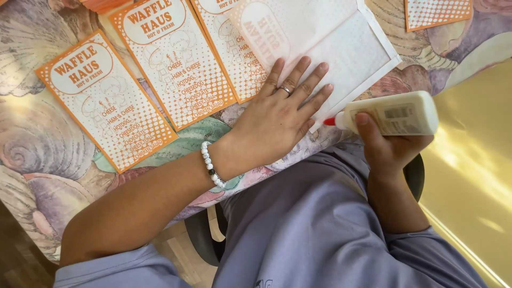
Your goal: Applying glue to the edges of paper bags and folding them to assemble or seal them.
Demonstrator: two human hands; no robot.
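White paper bag (341,48) laid face down at the table (32,154) edge, pressed flat by the spread left hand (280,120), glue bottle (392,113) gripped in the closed right hand (386,146), red tip at the bag's edge, orange printed bags (106,101) ranged beside.

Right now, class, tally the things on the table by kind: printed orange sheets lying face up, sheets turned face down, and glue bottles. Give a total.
Orange sheets face up: 4, plus part of an orange stack at the top edge
Sheets face down: 1, under the left hand
Glue bottles: 1, in the right hand
Total: 6
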